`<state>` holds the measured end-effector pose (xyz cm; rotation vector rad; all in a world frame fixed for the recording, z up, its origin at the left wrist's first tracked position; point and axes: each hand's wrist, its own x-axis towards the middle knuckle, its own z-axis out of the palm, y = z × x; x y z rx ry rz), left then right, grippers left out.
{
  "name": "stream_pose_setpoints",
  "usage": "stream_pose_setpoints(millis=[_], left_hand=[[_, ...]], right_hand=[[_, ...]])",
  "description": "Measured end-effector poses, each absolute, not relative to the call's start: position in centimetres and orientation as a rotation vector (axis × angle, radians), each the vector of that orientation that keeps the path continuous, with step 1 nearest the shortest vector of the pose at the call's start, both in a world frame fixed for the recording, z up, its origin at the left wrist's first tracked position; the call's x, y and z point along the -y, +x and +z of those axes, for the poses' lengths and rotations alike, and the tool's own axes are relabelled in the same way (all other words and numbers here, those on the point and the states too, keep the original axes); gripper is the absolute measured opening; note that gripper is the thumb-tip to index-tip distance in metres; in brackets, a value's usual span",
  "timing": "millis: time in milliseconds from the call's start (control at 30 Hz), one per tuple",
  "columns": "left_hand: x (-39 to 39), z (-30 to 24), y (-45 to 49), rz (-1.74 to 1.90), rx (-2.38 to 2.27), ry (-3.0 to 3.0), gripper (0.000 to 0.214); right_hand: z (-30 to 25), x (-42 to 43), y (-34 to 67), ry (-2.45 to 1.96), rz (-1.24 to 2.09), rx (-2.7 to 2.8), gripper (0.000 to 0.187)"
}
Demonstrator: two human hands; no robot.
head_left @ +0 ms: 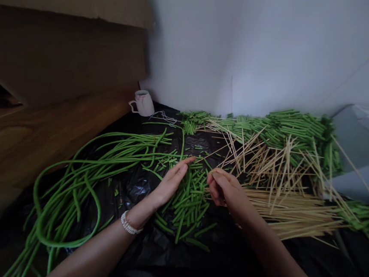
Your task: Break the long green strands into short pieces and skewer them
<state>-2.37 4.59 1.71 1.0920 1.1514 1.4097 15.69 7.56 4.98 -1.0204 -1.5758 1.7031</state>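
My left hand (171, 181) lies flat with fingers stretched out on a pile of short cut green bean pieces (189, 205) spread on black plastic sheeting (148, 256). A pearl bracelet (129, 225) circles that wrist. My right hand (223, 188) is curled just to the right of the pile, fingers pinched together beside the bamboo skewers (282, 207); what the fingers pinch is too small to make out. Long uncut green beans (80, 177) lie in loops to the left.
Skewered bean bundles (288, 128) are stacked along the white wall at the back right. A white cup (143, 102) stands at the back left by a wooden surface (36, 138). A grey box (364, 145) sits at the right edge.
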Motion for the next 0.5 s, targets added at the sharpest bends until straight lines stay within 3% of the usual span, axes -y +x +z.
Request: stream_pose_setpoints(millis=[167,500], left_hand=[[-5.5,1.8,-4.7,1.448,-1.599,1.348,0.014],[-5.1,0.1,-6.1,0.777,-2.101,1.737,0.016]], right_hand=[[5.1,-7.5,15.7,-1.008,1.671,1.644,0.027],[4.8,-7.3,15.7,-0.967,1.622,1.771,0.029]])
